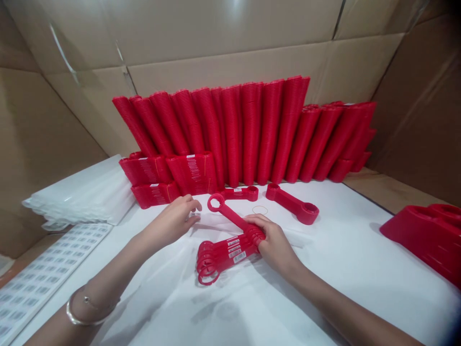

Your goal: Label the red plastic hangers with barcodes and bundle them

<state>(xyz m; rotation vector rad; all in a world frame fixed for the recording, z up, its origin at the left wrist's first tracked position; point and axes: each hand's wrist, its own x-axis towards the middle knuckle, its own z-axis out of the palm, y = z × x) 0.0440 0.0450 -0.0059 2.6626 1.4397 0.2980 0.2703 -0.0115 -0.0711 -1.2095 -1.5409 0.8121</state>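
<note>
My right hand (275, 240) grips several flat red plastic pieces with ringed ends. Barcode labels show on the fanned red pieces (219, 257), which point toward the lower left. One more red piece (230, 214) sticks out from the same grip toward the upper left, its ring uppermost. To the left of that ring, my left hand (178, 218) has its fingers bent and apart, with nothing seen in them. Thin clear plastic (212, 222) lies between the hands; whether the left fingertips touch it I cannot tell.
Tall stacks of red pieces (234, 134) line the back, with shorter labelled bundles (190, 173) at left. Two small stacks (293, 204) (239, 193) and a rubber band (260, 210) lie nearer. Clear bags (82, 192) and a label sheet (54, 274) are left; more red pieces (425, 240) right.
</note>
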